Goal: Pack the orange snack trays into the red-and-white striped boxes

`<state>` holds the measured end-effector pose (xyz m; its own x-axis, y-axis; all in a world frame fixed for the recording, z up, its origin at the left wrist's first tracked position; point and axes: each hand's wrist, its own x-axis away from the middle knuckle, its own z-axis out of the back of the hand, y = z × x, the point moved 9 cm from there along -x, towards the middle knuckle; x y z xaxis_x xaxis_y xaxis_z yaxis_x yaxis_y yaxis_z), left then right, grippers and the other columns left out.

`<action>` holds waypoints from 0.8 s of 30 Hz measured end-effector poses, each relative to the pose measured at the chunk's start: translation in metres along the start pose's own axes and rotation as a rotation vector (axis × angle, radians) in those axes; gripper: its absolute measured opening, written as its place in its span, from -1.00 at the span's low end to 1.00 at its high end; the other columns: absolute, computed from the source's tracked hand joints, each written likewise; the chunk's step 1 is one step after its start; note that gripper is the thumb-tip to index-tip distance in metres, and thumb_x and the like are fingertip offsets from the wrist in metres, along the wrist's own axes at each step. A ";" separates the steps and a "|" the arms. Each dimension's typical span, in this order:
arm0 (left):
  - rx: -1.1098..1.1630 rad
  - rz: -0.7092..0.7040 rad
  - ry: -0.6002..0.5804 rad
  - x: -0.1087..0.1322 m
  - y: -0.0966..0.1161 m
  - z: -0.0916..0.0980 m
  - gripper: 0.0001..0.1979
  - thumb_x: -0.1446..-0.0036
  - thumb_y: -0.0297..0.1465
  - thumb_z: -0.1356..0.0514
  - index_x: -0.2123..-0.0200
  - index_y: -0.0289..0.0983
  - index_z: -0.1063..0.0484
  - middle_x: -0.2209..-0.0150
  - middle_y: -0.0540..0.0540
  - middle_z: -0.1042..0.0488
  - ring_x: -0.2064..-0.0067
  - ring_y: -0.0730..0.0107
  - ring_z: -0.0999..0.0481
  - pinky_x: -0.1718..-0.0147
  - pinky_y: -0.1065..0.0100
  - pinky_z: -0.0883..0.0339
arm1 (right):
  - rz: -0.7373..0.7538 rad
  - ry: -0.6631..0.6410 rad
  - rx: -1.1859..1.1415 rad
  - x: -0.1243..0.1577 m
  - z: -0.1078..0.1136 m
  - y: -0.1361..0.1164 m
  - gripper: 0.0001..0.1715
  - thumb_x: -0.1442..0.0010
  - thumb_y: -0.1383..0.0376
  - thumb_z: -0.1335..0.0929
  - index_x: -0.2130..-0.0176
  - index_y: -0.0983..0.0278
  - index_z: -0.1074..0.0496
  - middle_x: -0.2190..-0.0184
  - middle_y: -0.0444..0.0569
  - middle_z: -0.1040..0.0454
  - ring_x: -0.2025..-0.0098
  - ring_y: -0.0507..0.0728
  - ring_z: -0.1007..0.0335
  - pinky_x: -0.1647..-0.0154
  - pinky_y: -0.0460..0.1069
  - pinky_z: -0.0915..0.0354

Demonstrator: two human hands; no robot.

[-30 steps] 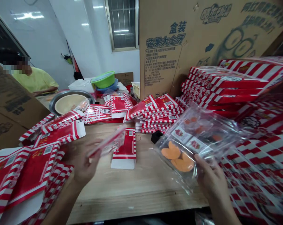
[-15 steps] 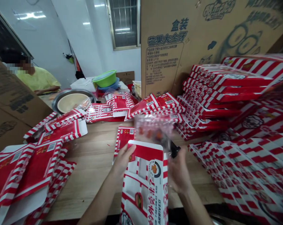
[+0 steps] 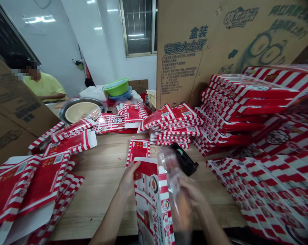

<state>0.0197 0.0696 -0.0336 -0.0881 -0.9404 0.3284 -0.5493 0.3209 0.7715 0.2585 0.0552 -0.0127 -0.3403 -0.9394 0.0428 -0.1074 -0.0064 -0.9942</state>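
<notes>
My left hand [image 3: 128, 178] grips the top left edge of a red and white striped cardboard box [image 3: 150, 200], which stands tilted up in front of me. Close against the box's right side, my right hand [image 3: 191, 192] holds a clear plastic bag [image 3: 173, 183] with orange-brown contents, smeared by motion. Just beyond the bag a black tape dispenser [image 3: 184, 158] sits on the table. A small red box [image 3: 138, 149] lies flat behind the box I hold.
Stacked striped boxes [image 3: 248, 98] rise on the right, and more flat boxes [image 3: 41, 183] overlap on the left. A large carton [image 3: 184, 75] stands behind. At the back are a steel basin [image 3: 64, 109], a green basin [image 3: 117, 88] and a person in yellow [image 3: 45, 85].
The clear bag has come down toward me, from above the tape dispenser to the box's right side. The box has turned, showing more of its striped side.
</notes>
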 end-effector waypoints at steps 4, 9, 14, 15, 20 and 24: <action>-0.046 -0.011 0.008 0.012 -0.009 0.007 -0.63 0.12 -0.32 -0.35 0.20 -0.29 -0.41 0.31 -0.06 -0.59 0.28 0.27 -0.58 0.23 0.32 -0.40 | 0.020 0.121 -0.219 -0.036 0.022 -0.018 -0.65 0.16 0.08 -0.47 0.40 0.22 -0.43 0.47 -0.12 -0.52 0.38 0.15 -0.47 0.38 0.01 -0.41; -0.303 -0.039 -0.190 0.022 -0.023 -0.026 -0.67 0.03 -0.25 -0.30 0.21 -0.29 -0.41 0.25 -0.06 -0.56 0.21 0.29 -0.54 0.20 0.35 -0.36 | 0.094 0.229 -0.377 -0.053 0.011 -0.028 -0.61 0.12 0.11 -0.45 0.26 0.20 -0.39 0.31 -0.19 -0.53 0.18 0.09 -0.45 0.15 -0.05 -0.37; -0.451 -0.107 -0.253 0.020 -0.023 -0.030 -0.68 -0.02 -0.18 -0.24 0.24 -0.27 -0.37 0.31 -0.05 -0.51 0.27 0.34 -0.50 0.25 0.37 -0.35 | -0.117 -0.060 -0.327 -0.041 -0.028 0.000 -0.59 0.21 0.09 -0.51 0.38 0.29 -0.48 0.43 -0.03 -0.57 0.38 0.20 -0.50 0.30 0.06 -0.42; -0.457 -0.129 -0.224 0.019 -0.022 -0.026 -0.68 -0.01 -0.18 -0.24 0.23 -0.26 -0.34 0.32 -0.04 -0.50 0.28 0.35 -0.49 0.26 0.37 -0.34 | -0.147 -0.109 -0.305 -0.038 -0.028 0.002 -0.58 0.22 0.09 -0.52 0.38 0.30 -0.50 0.45 -0.02 -0.57 0.40 0.20 -0.50 0.32 0.06 -0.42; -0.487 -0.225 -0.099 0.017 -0.021 -0.009 -0.67 -0.03 -0.14 -0.18 0.21 -0.21 -0.25 0.36 0.01 -0.43 0.33 0.42 -0.44 0.30 0.41 -0.31 | -0.201 -0.351 -0.142 -0.030 -0.016 -0.004 -0.58 0.18 0.14 -0.53 0.32 0.34 -0.55 0.34 0.04 -0.58 0.34 0.21 -0.49 0.27 0.06 -0.39; -0.610 -0.263 -0.153 0.019 -0.010 -0.017 -0.76 -0.02 -0.19 -0.21 0.47 -0.26 -0.36 0.45 0.02 -0.35 0.37 0.43 -0.35 0.38 0.47 -0.25 | -0.143 -0.552 0.052 -0.021 -0.024 -0.016 -0.65 0.11 0.17 -0.50 0.29 0.29 -0.56 0.26 -0.02 -0.58 0.22 0.23 -0.47 0.12 0.11 -0.35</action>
<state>0.0373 0.0505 -0.0263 -0.1569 -0.9867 0.0420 -0.0056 0.0434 0.9990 0.2453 0.0836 0.0049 0.2141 -0.9677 0.1328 -0.0657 -0.1499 -0.9865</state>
